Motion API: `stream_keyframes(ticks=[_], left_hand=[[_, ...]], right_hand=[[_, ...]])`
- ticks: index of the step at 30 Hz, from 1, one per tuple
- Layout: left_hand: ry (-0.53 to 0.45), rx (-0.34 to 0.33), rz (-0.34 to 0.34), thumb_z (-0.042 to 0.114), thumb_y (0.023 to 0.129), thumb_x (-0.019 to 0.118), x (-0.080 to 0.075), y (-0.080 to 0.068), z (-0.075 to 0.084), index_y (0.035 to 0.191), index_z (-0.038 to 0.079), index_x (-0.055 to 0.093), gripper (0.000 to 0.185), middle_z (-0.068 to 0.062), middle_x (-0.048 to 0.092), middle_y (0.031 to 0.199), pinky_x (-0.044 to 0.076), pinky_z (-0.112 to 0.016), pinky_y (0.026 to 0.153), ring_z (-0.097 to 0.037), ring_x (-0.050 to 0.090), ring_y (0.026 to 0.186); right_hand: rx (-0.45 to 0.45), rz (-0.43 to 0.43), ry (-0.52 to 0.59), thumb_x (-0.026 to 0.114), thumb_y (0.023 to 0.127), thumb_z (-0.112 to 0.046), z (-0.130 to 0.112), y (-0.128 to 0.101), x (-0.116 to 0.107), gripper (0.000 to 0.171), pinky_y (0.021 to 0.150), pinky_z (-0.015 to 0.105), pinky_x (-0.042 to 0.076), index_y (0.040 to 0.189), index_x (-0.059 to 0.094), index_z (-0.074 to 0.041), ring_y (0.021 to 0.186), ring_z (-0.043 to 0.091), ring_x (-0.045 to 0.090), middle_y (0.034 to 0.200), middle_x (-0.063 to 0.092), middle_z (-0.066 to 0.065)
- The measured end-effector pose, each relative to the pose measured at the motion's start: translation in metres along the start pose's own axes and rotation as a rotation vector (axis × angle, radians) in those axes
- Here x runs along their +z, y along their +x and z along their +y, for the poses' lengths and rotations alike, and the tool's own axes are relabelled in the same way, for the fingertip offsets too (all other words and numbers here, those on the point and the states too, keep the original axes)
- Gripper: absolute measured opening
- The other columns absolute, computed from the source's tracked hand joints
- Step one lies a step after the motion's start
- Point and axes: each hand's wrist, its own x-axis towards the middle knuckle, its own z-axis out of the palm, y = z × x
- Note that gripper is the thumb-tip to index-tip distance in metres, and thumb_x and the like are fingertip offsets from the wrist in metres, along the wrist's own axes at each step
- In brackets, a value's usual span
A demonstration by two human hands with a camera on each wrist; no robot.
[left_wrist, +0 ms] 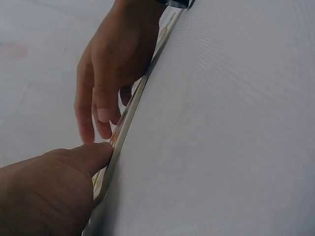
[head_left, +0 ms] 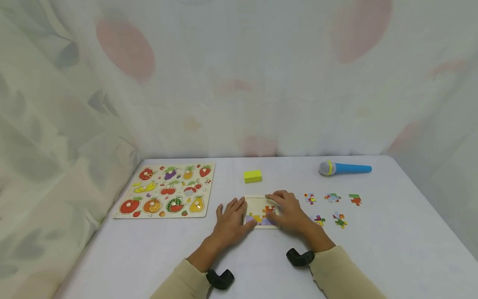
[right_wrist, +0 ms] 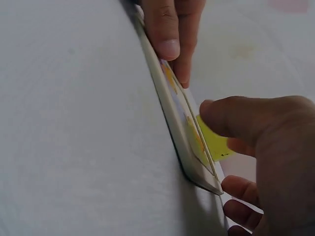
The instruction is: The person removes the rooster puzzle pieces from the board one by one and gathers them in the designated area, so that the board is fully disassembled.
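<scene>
The left hand (head_left: 232, 222) rests, fingers spread, along the left edge of a pale, square wooden puzzle tray (head_left: 261, 228); at its right edge the right hand (head_left: 290, 212) bends, thumb and forefinger apart. Beyond the tray sits a yellow rectangular block (head_left: 252, 177).

Two hands, a left hand (head_left: 230, 224) and a right hand (head_left: 290, 214), at one puzzle tray (head_left: 257, 204). Five loose puzzle pieces (head_left: 340, 220) on the right (three far, two near). Beyond — one yellow block (head_left: 252, 177), one microphone (head_left: 347, 168); left, one fruit board (head_left: 171, 215).
</scene>
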Motion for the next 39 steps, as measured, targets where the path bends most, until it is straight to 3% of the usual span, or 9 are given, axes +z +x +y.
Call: stream_keyframes(ticks=[4,8,12,20,31,39], left_hand=[[0.011,0.002,0.007,0.059,0.078,0.046,0.001,0.0,0.0,0.128,0.009,0.043,0.072,-0.002,0.033,0.136,0.011,-0.058,0.091,-0.023,0.024,0.124],[0.008,0.002,0.012,0.059,0.078,0.047,0.001,0.0,0.0,0.128,0.008,0.043,0.072,-0.002,0.033,0.136,0.011,-0.058,0.09,-0.023,0.024,0.124],[0.003,0.001,0.012,0.058,0.078,0.048,0.001,0.0,0.0,0.128,0.008,0.043,0.071,-0.002,0.033,0.136,0.01,-0.058,0.09,-0.023,0.024,0.124],[0.005,0.004,0.028,0.058,0.078,0.048,0.001,0.0,0.0,0.128,0.008,0.044,0.071,-0.002,0.034,0.135,0.01,-0.058,0.09,-0.023,0.025,0.124],[0.0,0.011,0.034,0.058,0.077,0.049,0.002,-0.001,-0.001,0.128,0.008,0.044,0.071,-0.003,0.034,0.135,0.01,-0.058,0.09,-0.024,0.025,0.124],[-0.006,0.016,0.024,0.057,0.078,0.049,0.001,-0.001,0.0,0.128,0.007,0.044,0.07,-0.003,0.034,0.135,0.01,-0.059,0.09,-0.024,0.025,0.124]], right_hand=[[0.02,-0.039,-0.12,0.063,0.074,-0.04,-0.003,-0.001,0.003,0.046,0.087,0.047,0.025,0.117,0.055,-0.027,0.112,0.022,0.029,0.126,0.037,0.003],[-0.003,-0.041,-0.151,0.063,0.073,-0.04,-0.004,-0.001,0.002,0.038,0.088,0.046,0.025,0.11,0.06,-0.028,0.113,0.023,0.029,0.127,0.037,0.004],[-0.033,-0.025,-0.141,0.065,0.073,-0.038,-0.003,-0.001,0.002,0.036,0.086,0.045,0.025,0.106,0.061,-0.027,0.11,0.023,0.032,0.123,0.04,0.003],[-0.127,-0.005,-0.151,0.065,0.074,-0.033,-0.003,-0.001,0.001,0.038,0.074,0.037,0.029,0.109,0.059,-0.022,0.087,0.011,0.037,0.095,0.048,-0.008],[-0.149,-0.065,-0.128,0.062,0.078,-0.019,-0.004,-0.001,-0.005,0.037,0.077,0.037,0.029,0.114,0.058,-0.018,0.089,0.011,0.036,0.097,0.045,-0.008],[-0.162,-0.005,-0.06,0.061,0.08,-0.02,-0.008,-0.001,-0.021,0.032,0.079,0.037,0.029,0.112,0.06,-0.016,0.094,0.009,0.04,0.102,0.051,-0.009]])
